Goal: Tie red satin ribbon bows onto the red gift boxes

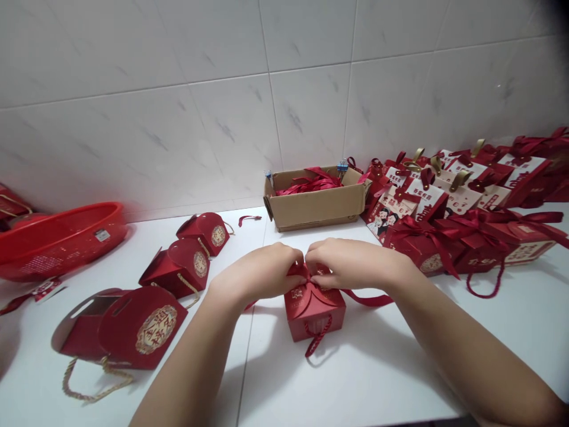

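Observation:
A small red gift box (313, 311) with gold print and a red cord handle stands on the white tabletop (355, 379) in front of me. Both my hands meet on its top. My left hand (262, 271) and my right hand (351, 263) are closed, each pinching the red ribbon (364, 298) where it crosses over the box lid. One ribbon tail trails off to the right under my right wrist.
An open cardboard box (316, 204) of red ribbons sits by the tiled wall. Several finished red gift boxes (448, 219) crowd the right. Three open red boxes with gold emblems (142, 326) lie at left, beyond them a red plastic basket (57, 237).

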Demonstrator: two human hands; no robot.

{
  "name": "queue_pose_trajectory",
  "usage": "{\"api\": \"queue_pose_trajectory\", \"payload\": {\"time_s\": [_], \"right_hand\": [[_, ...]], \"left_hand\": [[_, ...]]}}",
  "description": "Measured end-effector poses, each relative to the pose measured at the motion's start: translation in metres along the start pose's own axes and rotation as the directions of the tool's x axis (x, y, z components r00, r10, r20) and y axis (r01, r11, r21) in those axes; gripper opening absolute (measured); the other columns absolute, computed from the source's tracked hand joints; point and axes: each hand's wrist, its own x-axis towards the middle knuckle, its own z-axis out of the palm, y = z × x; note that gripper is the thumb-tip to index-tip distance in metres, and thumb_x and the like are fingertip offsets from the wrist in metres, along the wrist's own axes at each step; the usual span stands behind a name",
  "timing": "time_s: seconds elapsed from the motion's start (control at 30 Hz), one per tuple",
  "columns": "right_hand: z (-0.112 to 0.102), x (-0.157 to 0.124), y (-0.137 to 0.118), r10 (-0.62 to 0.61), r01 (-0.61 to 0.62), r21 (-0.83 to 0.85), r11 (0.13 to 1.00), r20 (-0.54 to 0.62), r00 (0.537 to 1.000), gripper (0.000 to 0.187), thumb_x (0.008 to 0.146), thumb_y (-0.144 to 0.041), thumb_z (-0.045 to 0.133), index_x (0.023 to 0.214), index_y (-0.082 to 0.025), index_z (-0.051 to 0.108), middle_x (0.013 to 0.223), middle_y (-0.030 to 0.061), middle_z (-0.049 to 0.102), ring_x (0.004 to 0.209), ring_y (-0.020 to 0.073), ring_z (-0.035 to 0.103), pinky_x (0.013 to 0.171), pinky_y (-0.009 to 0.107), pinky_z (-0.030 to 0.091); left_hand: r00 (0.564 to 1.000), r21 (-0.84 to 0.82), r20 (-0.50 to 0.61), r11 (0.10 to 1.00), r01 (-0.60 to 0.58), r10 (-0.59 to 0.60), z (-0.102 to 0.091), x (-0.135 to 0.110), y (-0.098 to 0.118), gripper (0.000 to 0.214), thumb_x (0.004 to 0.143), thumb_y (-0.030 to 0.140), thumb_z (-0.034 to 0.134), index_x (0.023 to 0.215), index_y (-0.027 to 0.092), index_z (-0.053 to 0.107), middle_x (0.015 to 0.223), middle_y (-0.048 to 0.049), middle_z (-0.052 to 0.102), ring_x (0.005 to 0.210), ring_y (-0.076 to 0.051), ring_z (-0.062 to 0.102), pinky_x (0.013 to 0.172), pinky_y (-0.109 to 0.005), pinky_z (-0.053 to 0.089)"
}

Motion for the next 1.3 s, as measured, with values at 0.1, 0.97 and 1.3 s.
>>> {"api": "queue_pose_trajectory", "payload": {"time_s": [0.1, 0.97, 1.3], "right_hand": [[-0.003, -0.008, 0.003, 0.027, -0.026, 0.018, 1.000, -0.065, 0.998, 0.008, 0.078, -0.021, 0.051, 0.072, -0.017, 0.055, 0.073, 0.0033, 0.054, 0.057, 0.0113, 0.045, 0.051, 0.024, 0.028], [-0.013, -0.009, 0.019, 0.186, -0.216, 0.116, 0.969, 0.229, 0.956, 0.025, 0.072, -0.040, 0.058, 0.063, -0.018, 0.054, 0.055, -0.0025, 0.051, 0.045, 0.0084, 0.041, 0.040, 0.021, 0.022], [-0.026, -0.018, 0.034, 0.177, -0.215, 0.142, 0.966, 0.243, 0.954, 0.023, 0.064, -0.035, 0.067, 0.059, -0.017, 0.054, 0.052, -0.0037, 0.047, 0.047, 0.0083, 0.040, 0.043, 0.022, 0.025]], "left_hand": [[0.996, 0.018, -0.083, 0.999, 0.032, -0.030, -0.001, -0.007, -0.004, 0.027, 0.077, 0.034, 0.049, 0.100, 0.022, 0.056, 0.091, -0.0046, 0.063, 0.061, -0.015, 0.053, 0.051, -0.024, 0.035], [0.994, 0.004, 0.099, 0.999, -0.036, 0.035, 0.004, -0.005, -0.009, 0.020, 0.078, 0.029, 0.044, 0.081, 0.024, 0.063, 0.091, -0.0037, 0.063, 0.062, -0.014, 0.054, 0.052, -0.024, 0.036], [0.990, 0.077, 0.130, 0.996, 0.035, -0.045, -0.001, -0.009, 0.000, 0.025, 0.080, 0.032, 0.045, 0.091, 0.020, 0.064, 0.095, -0.0085, 0.062, 0.066, -0.016, 0.058, 0.053, -0.024, 0.038]]}}
